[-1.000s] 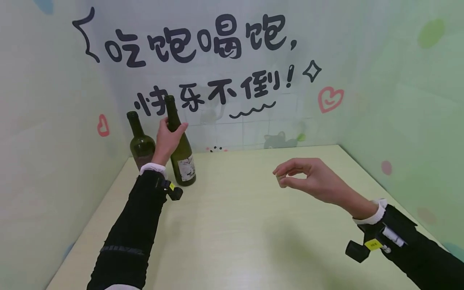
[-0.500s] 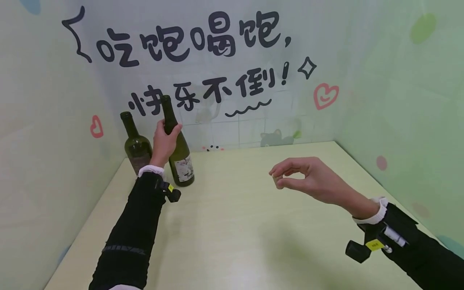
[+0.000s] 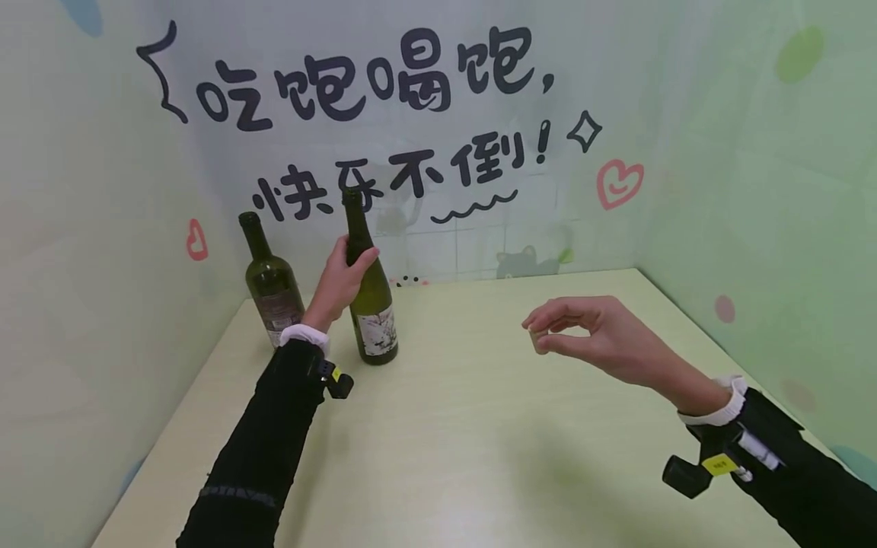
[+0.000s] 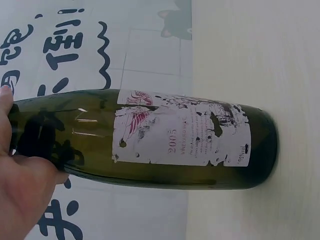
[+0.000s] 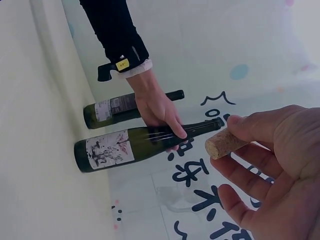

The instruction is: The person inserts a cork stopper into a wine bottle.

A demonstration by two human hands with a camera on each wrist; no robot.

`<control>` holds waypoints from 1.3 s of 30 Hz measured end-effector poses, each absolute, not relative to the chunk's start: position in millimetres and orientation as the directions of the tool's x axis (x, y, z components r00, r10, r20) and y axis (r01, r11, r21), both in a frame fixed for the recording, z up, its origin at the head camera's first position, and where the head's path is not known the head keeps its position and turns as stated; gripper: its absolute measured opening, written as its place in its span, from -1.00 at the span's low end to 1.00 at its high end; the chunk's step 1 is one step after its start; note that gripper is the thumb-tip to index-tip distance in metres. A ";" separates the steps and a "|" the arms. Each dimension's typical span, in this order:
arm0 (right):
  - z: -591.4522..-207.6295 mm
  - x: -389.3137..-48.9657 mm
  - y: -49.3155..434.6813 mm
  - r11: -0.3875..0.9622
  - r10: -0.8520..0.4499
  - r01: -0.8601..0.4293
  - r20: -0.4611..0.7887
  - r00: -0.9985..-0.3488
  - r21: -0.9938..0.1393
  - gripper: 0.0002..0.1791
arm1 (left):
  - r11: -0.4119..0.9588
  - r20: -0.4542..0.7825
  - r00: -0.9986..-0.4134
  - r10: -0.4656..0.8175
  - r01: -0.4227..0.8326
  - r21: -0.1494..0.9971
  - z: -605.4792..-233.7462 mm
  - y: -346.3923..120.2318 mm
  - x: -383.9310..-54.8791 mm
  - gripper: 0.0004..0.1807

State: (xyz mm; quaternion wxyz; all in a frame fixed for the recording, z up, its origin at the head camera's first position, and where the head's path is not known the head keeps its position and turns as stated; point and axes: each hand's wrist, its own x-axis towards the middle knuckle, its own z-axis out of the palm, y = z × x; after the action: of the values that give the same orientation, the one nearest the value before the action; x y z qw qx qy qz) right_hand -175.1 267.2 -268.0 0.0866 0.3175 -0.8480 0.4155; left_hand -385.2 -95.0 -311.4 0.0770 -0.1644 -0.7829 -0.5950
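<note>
My left hand (image 3: pixel 340 280) grips a green wine bottle (image 3: pixel 376 331) round its neck, just above the shoulder. The bottle leans slightly, its mouth toward the upper left, and its base is at the table surface. Its white label is torn and worn, with "2005" printed on it in the left wrist view. My right hand (image 3: pixel 596 335) pinches a cork (image 5: pixel 223 144) between thumb and fingers, held over the table to the right of the bottle. The bottle's mouth (image 5: pixel 218 122) shows bare in the right wrist view.
A second, darker green wine bottle (image 3: pixel 272 285) stands upright at the back left, partly behind my left wrist. The pale table (image 3: pixel 438 426) meets a printed backdrop (image 3: pixel 452 243) at the back, and walls rise on both sides.
My left hand has brought the gripped bottle to the right and slightly nearer, away from the second bottle. The right hand stays almost in place with the cork.
</note>
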 end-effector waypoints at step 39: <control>-254.1 -159.2 295.9 0.413 -0.414 -0.631 0.481 -0.772 -0.657 -0.80 | 0.081 0.298 -0.767 0.569 0.413 0.907 -313.5 8.8 -292.4 -0.40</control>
State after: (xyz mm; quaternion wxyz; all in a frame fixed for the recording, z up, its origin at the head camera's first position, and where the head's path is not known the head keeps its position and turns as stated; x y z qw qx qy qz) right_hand -159.2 295.9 -254.1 0.1228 0.3142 -0.8316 0.4412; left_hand -292.4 8.8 -313.5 -0.0663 -0.3351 -0.7322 -0.5892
